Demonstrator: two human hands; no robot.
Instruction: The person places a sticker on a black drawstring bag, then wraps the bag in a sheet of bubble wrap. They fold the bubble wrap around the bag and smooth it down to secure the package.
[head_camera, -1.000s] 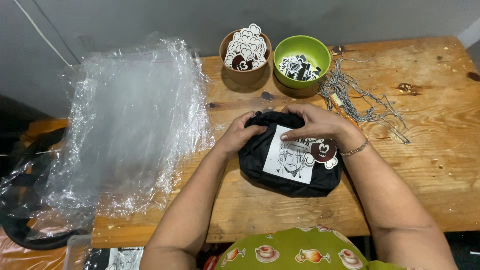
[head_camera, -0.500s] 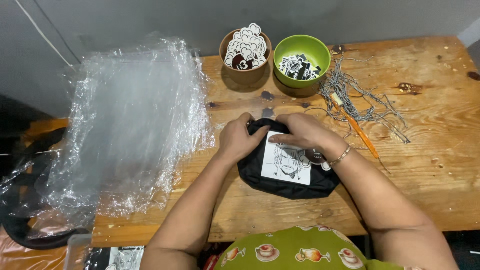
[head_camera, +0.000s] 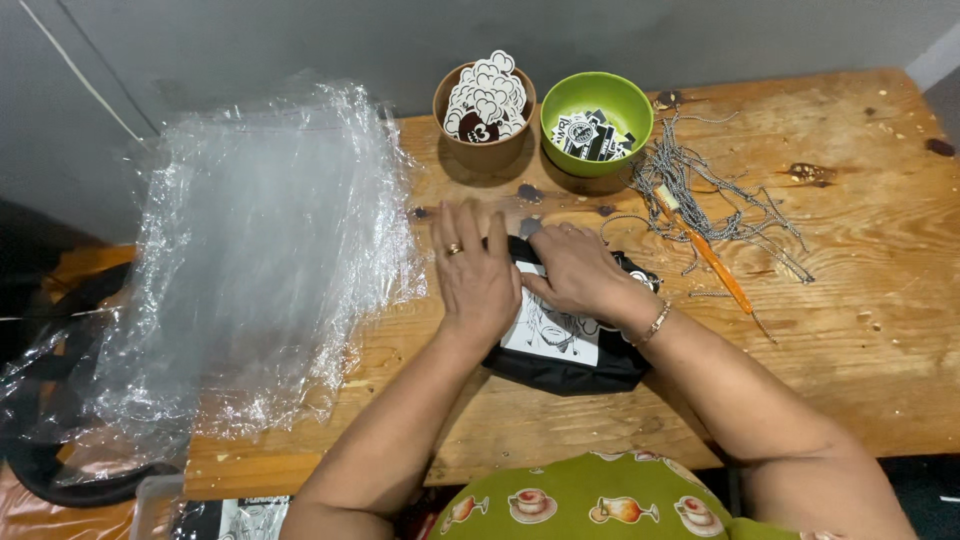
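Observation:
A folded black cloth item with a white printed patch lies on the wooden table. My left hand lies flat with fingers spread over its left part, a ring on one finger. My right hand, with a bracelet at the wrist, presses palm down on its upper middle. Both hands rest on the cloth side by side, nearly touching; neither curls around anything.
A pile of clear plastic bags covers the table's left end. At the back stand a brown cup of white stickers and a green bowl of black-and-white stickers. Grey cords and an orange-handled tool lie to the right.
Both hands have gone from gripping the cloth's top edge to lying flat on it. The cloth now looks flatter and the printed patch is partly covered.

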